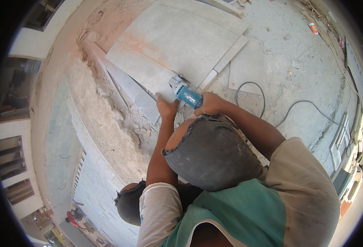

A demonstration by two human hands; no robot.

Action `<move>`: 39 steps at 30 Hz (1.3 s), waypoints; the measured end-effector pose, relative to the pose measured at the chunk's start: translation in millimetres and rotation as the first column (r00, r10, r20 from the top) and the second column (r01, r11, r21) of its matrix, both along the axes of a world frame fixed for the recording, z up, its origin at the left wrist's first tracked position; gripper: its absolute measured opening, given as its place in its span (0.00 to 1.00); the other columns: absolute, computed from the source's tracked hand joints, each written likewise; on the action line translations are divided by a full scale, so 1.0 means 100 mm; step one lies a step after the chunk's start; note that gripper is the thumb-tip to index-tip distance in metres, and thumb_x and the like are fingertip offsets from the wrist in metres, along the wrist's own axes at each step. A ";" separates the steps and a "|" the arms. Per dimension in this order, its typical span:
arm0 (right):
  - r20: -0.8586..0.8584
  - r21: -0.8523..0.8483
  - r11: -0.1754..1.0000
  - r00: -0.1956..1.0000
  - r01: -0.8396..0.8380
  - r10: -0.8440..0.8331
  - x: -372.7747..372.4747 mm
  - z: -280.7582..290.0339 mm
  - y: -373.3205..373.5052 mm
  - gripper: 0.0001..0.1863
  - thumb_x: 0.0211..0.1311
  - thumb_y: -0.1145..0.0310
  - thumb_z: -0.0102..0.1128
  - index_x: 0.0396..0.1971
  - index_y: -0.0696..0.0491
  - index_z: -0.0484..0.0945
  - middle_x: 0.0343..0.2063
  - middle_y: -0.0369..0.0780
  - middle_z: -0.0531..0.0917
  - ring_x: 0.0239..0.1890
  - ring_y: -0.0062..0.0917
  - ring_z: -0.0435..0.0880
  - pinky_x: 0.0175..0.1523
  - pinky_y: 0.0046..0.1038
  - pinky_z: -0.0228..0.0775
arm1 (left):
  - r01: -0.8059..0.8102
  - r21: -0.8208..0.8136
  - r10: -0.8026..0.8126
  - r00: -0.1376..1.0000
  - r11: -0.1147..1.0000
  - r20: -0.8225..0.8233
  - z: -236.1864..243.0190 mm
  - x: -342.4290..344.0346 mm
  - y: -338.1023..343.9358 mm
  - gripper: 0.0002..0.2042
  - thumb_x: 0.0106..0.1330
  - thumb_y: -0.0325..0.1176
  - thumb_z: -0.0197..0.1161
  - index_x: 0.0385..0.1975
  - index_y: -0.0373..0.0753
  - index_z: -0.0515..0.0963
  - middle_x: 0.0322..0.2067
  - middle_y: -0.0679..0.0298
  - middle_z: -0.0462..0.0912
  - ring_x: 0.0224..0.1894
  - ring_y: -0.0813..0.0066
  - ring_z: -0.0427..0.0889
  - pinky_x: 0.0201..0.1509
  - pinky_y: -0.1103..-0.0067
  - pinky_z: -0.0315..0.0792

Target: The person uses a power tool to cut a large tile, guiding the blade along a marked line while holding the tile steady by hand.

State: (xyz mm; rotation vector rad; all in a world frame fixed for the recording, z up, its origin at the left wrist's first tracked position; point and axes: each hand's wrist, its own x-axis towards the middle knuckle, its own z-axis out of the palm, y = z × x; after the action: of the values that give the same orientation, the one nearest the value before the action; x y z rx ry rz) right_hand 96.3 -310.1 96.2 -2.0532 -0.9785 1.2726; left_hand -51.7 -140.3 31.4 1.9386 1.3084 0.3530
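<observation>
My right hand [209, 103] is closed around the rear body of a teal and grey angle grinder [188, 96]. The grinder's head and disc lie at the near end of a thin line across a large light grey tile [177, 45]. Orange-red dust is spread along that line toward the far left. My left hand [168, 108] rests at the tile's near edge, just left of the grinder. Its fingers look spread, some of them touching the tile; part of the hand is hard to make out.
A dark cord [249, 83] loops over the rough concrete floor on the right. Narrow tile strips [231, 53] and another grey tile [247, 68] lie beside the large one. Broken rubble [119, 119] runs along the left. My bent knee [214, 154] in dark cloth is close below my hands.
</observation>
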 end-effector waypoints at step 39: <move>-0.001 -0.032 0.999 1.000 -0.006 0.006 -0.03 0.12 -0.10 0.28 0.35 0.52 0.77 0.32 0.59 0.82 0.31 0.48 0.85 0.35 0.34 0.84 0.43 0.31 0.73 | -0.015 0.025 0.016 1.000 1.000 -0.016 0.03 0.01 -0.02 0.53 0.41 0.34 0.83 0.65 0.17 0.55 0.55 0.34 0.75 0.58 0.45 0.76 0.62 0.69 0.71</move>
State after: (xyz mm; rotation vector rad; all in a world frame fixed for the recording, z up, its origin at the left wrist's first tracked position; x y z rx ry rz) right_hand 93.8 -320.4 108.6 -2.0756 -0.9707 1.2998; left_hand -51.1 -142.1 34.3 1.9566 1.3357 0.3634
